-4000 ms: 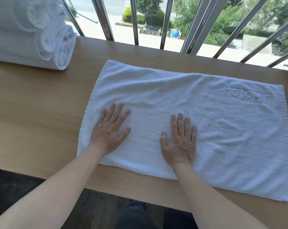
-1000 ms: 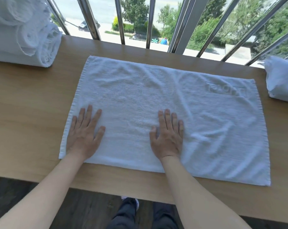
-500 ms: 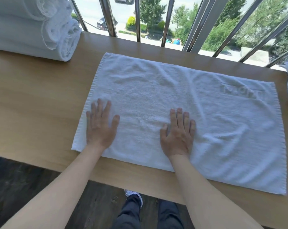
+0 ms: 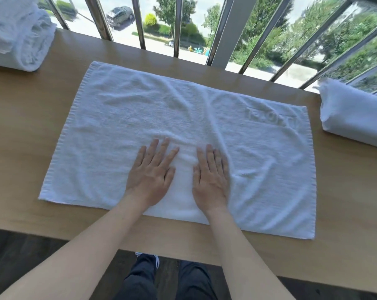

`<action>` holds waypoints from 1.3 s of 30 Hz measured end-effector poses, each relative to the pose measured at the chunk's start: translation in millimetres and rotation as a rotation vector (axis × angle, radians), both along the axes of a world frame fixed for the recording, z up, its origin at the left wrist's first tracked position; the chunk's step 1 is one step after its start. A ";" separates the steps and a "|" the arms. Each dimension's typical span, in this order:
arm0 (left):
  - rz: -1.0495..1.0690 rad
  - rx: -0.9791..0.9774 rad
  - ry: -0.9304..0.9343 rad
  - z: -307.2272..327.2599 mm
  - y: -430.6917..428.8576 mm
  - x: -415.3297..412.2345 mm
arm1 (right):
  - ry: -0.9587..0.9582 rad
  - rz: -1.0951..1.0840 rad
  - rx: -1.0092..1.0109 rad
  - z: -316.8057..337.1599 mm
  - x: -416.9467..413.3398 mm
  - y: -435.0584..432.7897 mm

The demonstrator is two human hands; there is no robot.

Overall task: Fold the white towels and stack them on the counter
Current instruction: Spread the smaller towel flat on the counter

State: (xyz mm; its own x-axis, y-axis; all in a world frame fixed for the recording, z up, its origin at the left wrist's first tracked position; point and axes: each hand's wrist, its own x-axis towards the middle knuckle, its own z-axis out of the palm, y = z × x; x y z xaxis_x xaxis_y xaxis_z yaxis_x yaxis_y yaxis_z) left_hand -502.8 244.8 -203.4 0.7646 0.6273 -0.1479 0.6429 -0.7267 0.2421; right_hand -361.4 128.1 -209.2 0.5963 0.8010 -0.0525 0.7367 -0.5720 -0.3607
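Smoothing the spread towel flat, ahead of the first fold.

Both my hands lie palm-down with the fingers released and grasping nothing: my left hand (image 4: 151, 172) and my right hand (image 4: 211, 177) sit side by side on the near middle of the white towel (image 4: 127, 126), which is spread full width on the wooden desk (image 4: 21, 126). Creases run away from my fingertips toward the far edge, and more ripple out to the right of my right hand, so I judge the flattening unfinished. Next I would sweep outward, then pinch two corners and carry one edge across onto the opposite one. Far to my left sits the stack of folded towels (image 4: 16, 37); far to my right, another bundled towel (image 4: 354, 118), beyond it the window bars (image 4: 220, 29).
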 end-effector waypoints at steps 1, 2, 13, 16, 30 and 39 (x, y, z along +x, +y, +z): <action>0.026 -0.003 -0.010 1.8 -3.2 2.4 | -0.016 -0.007 -0.024 0.5 9.3 -9.7; 0.069 -0.012 -0.033 4.3 -7.8 7.5 | -0.026 -0.020 -0.047 1.1 18.6 -18.6; -0.048 -0.042 -0.065 0.5 -62.5 109.5 | -0.034 -0.150 -0.152 10.0 99.1 -96.0; -0.019 -0.032 -0.072 2.7 -64.8 114.7 | -0.031 -0.272 -0.163 15.2 140.4 -129.1; 0.240 0.042 0.066 -3.3 -31.0 183.3 | -0.027 0.225 -0.067 7.2 166.3 33.9; 0.162 0.076 0.107 -2.1 -29.4 185.0 | -0.032 -0.203 -0.238 6.9 263.3 15.7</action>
